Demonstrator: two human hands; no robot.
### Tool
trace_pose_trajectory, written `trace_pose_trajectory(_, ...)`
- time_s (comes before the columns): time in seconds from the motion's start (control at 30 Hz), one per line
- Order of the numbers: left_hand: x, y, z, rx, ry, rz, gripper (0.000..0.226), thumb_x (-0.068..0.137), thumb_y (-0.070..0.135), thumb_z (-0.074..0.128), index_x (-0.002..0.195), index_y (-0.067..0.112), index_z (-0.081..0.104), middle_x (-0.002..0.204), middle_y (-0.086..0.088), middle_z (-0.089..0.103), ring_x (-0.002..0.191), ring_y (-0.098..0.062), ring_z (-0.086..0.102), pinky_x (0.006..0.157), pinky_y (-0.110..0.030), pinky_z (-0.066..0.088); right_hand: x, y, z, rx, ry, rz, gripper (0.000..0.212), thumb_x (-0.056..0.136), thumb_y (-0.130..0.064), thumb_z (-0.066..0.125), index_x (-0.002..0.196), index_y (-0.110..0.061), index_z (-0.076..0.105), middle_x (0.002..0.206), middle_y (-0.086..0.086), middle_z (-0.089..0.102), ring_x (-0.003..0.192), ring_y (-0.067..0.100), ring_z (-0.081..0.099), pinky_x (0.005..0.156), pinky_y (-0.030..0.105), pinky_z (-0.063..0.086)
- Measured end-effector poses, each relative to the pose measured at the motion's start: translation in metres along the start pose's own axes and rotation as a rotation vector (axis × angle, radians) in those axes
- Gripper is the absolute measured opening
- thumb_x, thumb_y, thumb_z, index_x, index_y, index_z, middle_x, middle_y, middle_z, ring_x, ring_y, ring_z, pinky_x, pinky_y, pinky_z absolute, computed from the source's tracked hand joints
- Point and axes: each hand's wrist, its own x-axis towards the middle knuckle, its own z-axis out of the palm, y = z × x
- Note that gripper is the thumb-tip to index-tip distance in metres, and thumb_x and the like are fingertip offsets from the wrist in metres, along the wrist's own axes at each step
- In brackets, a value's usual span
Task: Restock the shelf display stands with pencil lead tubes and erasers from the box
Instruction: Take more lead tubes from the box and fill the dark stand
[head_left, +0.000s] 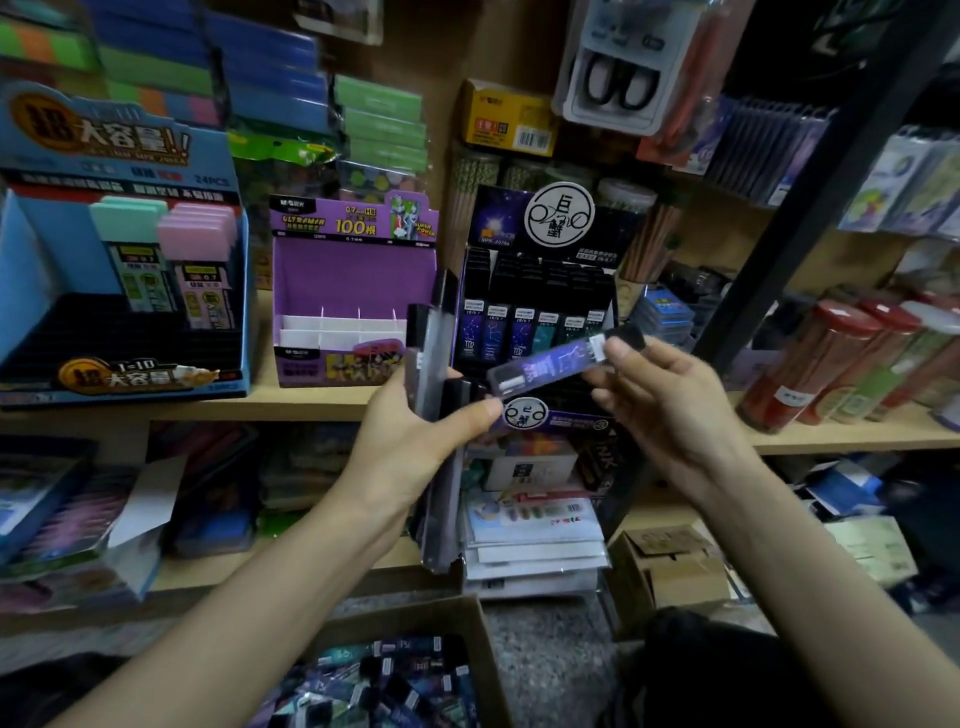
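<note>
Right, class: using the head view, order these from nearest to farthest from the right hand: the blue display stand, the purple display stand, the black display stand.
1. Black display stand: directly behind the right hand.
2. Purple display stand: further left on the shelf.
3. Blue display stand: far left.

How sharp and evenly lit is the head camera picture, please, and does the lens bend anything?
Head view: soft throughout; the tube pinched by the right hand is motion-smeared, its label unreadable. Head view: dim light, with the top right corner nearly black. Head view: wide-angle bowing tilts the black shelf upright and the blue display stand.
</note>
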Motion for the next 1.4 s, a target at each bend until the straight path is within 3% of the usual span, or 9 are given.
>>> trace_pose_trajectory(0.2, 0.003, -0.002, -0.002, 0.025, 0.050, 0.020, 0.023, 0.070, 0.018, 0.079, 0.077, 0.028, 0.059, 0.066, 0.011, 0.069, 0.066, -0.005, 0.068, 0.055, -0.012, 0.048, 0.026, -0.027, -0.037, -1.059, 0.188, -0.539, 0.022, 0.086, -0.016, 0.065, 0.108, -0.018, 0.064, 0.096, -0.007, 0.066, 0.089, 0.009, 0.063, 0.079, 0.024, 0.052)
trace_pose_trajectory(0.33, 0.005, -0.002, -0.005, 0.056, 0.071, 0.008, 0.018, 0.074, 0.020, 0.076, 0.080, 0.021, 0.059, 0.063, 0.008, 0.067, 0.062, -0.007, 0.066, 0.055, -0.016, 0.049, 0.042, -0.016, -0.033, -1.148, 0.129, -0.620, 0.022, 0.087, -0.009, 0.063, 0.110, -0.009, 0.063, 0.099, -0.003, 0.065, 0.090, 0.014, 0.063, 0.083, 0.025, 0.050)
trace_pose_trajectory(0.47, 0.005, 0.000, -0.009, 0.037, 0.065, 0.018, 0.022, 0.076, 0.018, 0.074, 0.089, 0.008, 0.060, 0.063, 0.004, 0.068, 0.058, -0.007, 0.066, 0.050, -0.014, 0.048, 0.053, -0.009, -0.026, -1.253, -0.056, -0.656, 0.027, 0.088, -0.005, 0.061, 0.115, -0.007, 0.062, 0.103, -0.004, 0.062, 0.090, 0.010, 0.058, 0.080, 0.003, 0.039)
trace_pose_trajectory(0.63, 0.005, 0.001, -0.013, 0.066, 0.078, 0.038, 0.024, 0.075, 0.021, 0.074, 0.091, 0.010, 0.061, 0.072, -0.001, 0.070, 0.063, -0.008, 0.067, 0.052, -0.013, 0.048, 0.065, -0.021, -0.033, -1.241, -0.149, -0.525, 0.028, 0.086, -0.009, 0.064, 0.114, -0.013, 0.064, 0.094, -0.008, 0.062, 0.085, 0.008, 0.059, 0.075, 0.005, 0.041)
trace_pose_trajectory(0.8, 0.004, 0.001, -0.011, 0.094, 0.093, 0.055, 0.022, 0.074, 0.023, 0.075, 0.090, 0.014, 0.061, 0.068, 0.006, 0.069, 0.062, -0.005, 0.066, 0.052, -0.011, 0.047, 0.074, -0.007, -0.034, -1.091, 0.053, -0.470, 0.031, 0.085, -0.010, 0.067, 0.110, -0.017, 0.050, 0.089, -0.014, 0.057, 0.081, 0.006, 0.058, 0.071, 0.012, 0.046)
trace_pose_trajectory(0.93, 0.005, 0.000, -0.011, 0.100, 0.098, 0.053, 0.022, 0.074, 0.022, 0.075, 0.090, 0.016, 0.061, 0.067, 0.007, 0.069, 0.063, -0.005, 0.067, 0.053, -0.011, 0.047, 0.079, 0.006, -0.034, -1.181, 0.094, -0.552, 0.024, 0.086, -0.009, 0.065, 0.106, -0.009, 0.053, 0.099, 0.000, 0.051, 0.090, 0.018, 0.058, 0.078, 0.023, 0.050)
trace_pose_trajectory(1.23, 0.003, 0.008, -0.015, 0.085, 0.131, 0.072, 0.019, 0.073, 0.024, 0.075, 0.085, 0.019, 0.060, 0.066, 0.007, 0.067, 0.064, -0.007, 0.066, 0.054, -0.014, 0.048, 0.053, 0.002, 0.001, -1.206, 0.221, -0.559, 0.023, 0.092, -0.010, 0.055, 0.114, -0.006, 0.054, 0.113, 0.009, 0.048, 0.094, 0.014, 0.051, 0.088, 0.027, 0.045)
trace_pose_trajectory(1.3, 0.003, 0.011, -0.017, 0.075, 0.145, 0.084, 0.017, 0.076, 0.020, 0.073, 0.085, 0.017, 0.059, 0.063, 0.007, 0.067, 0.062, -0.006, 0.065, 0.054, -0.014, 0.048, 0.030, 0.008, 0.028, -1.089, 0.101, -0.475, 0.014, 0.093, -0.011, 0.054, 0.105, -0.005, 0.059, 0.101, 0.009, 0.058, 0.089, 0.016, 0.055, 0.080, 0.025, 0.045)
trace_pose_trajectory(1.4, 0.003, 0.016, -0.022, 0.078, 0.207, 0.100, 0.015, 0.078, 0.020, 0.072, 0.086, 0.016, 0.060, 0.065, 0.009, 0.066, 0.067, -0.005, 0.065, 0.060, -0.017, 0.048, -0.012, 0.026, 0.072, -0.670, -0.288, -0.044, 0.023, 0.097, -0.025, 0.047, 0.095, -0.007, 0.062, 0.083, 0.008, 0.064, 0.073, 0.015, 0.061, 0.062, 0.023, 0.049)
